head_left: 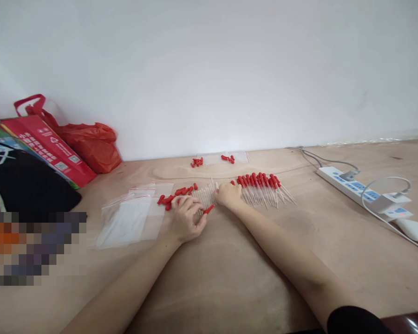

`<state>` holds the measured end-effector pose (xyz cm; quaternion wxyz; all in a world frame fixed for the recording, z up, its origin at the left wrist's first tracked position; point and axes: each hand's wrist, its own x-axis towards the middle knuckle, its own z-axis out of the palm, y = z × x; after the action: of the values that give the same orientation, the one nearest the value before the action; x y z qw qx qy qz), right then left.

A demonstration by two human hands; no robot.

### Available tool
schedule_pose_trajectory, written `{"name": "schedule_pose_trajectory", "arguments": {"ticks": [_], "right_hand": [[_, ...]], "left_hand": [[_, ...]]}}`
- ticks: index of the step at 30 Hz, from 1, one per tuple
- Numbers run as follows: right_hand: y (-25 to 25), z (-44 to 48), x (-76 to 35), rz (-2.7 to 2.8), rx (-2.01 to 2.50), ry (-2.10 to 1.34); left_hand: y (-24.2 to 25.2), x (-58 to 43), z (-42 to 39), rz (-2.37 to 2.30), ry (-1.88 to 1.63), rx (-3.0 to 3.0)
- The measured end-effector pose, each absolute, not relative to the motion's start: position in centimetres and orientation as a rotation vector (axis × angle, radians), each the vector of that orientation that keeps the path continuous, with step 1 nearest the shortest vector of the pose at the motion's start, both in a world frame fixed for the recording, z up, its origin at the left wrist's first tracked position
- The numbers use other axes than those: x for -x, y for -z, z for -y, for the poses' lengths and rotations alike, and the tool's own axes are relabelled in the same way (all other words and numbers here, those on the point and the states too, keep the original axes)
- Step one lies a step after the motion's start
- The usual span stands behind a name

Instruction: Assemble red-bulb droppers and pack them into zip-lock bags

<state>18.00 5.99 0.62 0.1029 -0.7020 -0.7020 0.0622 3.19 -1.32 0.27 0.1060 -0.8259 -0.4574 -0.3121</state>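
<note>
My left hand [188, 218] is closed, with a red rubber bulb [208, 209] at its thumb and fingertips. Between my hands lies a row of clear, thin dropper tubes [206, 194]. My right hand [229, 195] has its fingers pressed together at the right end of that row; what they grip is hidden. To its right, several droppers [261, 185] with red bulbs fitted lie side by side, narrow tips toward me. Loose red bulbs [184, 190] are scattered behind and beside my left hand.
Clear zip bags [130, 218] lie left of my left hand. Near the wall is another zip bag [212, 159] with red bulbs around it. A white power strip [348, 183] with cables stands at right. Red bags [94, 144] and a black bag [31, 185] fill the left.
</note>
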Motion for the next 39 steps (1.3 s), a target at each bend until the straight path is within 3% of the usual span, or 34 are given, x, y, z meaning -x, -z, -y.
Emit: {"name": "schedule_pose_trajectory", "arguments": {"ticks": [13, 39], "right_hand": [[2.5, 0.3, -27.1, 2.297, 1.086, 0.063], [2.4, 1.4, -25.9, 2.336, 0.751, -0.067]], "left_hand": [[0.4, -3.9, 1.6, 1.324, 0.758, 2.678], [0.9, -5.2, 2.1, 1.366, 0.988, 2.929]]}}
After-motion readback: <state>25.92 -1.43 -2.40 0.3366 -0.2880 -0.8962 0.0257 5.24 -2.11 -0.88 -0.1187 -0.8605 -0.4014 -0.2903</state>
